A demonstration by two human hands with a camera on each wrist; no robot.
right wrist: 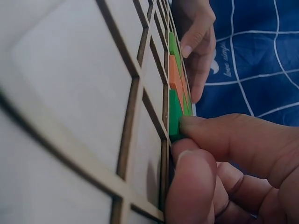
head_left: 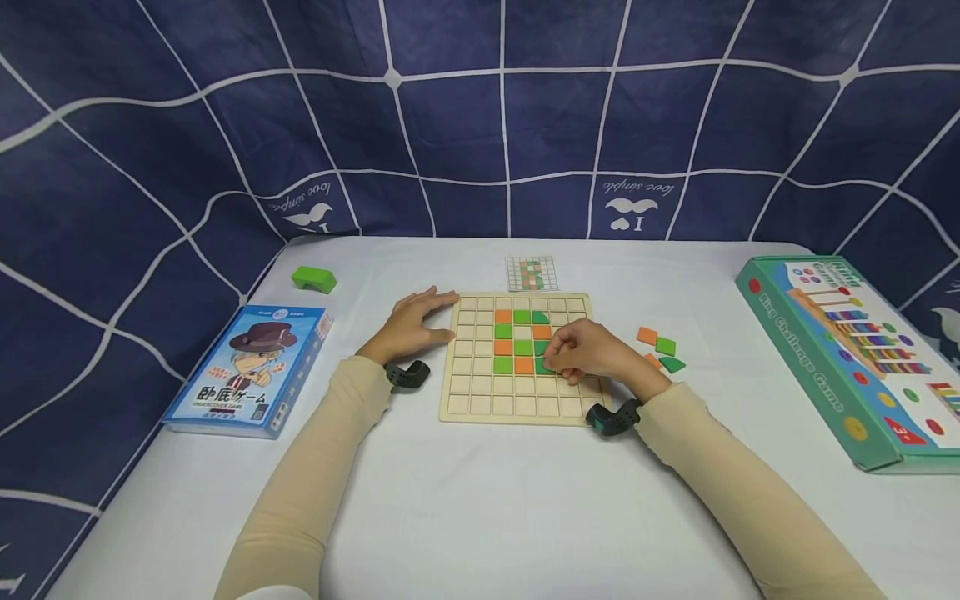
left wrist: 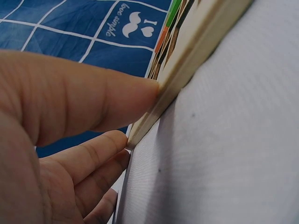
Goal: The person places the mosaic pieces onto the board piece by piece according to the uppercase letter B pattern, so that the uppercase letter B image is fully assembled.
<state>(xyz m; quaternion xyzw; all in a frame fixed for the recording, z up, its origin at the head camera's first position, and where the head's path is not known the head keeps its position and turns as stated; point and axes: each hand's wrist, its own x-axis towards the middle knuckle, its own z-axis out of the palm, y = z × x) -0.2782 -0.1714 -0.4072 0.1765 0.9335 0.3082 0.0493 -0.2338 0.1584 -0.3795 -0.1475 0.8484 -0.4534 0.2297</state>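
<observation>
at far left on the white tablecloth (head_left: 450,508), a blue undercover game box (head_left: 243,371) with a cartoon figure in a hat; beyond it, a bright green block (head_left: 314,279). next, a left hand (head_left: 410,327) with fingers extended and loosely spread, nothing gripped, thumb against the left edge of a square wooden grid board (head_left: 470,406). across the board's middle and far part, set in its cells, a cluster of orange, light green and dark green tiles (head_left: 503,347); beyond the far edge, a small pattern card (head_left: 531,273) printed with a similar coloured grid. over the board's right part, a right hand (head_left: 592,350) with fingers curled, thumb and forefinger pinched at a dark green tile (right wrist: 174,116) in the cluster's near right corner. just right of the board, loose orange and green tiles (head_left: 665,346) in a small scattered group. at far right, a green ring challenge game box (head_left: 855,367) with its printed lid up; across the whole back, a navy cloth (head_left: 450,125) with white grid lines.
</observation>
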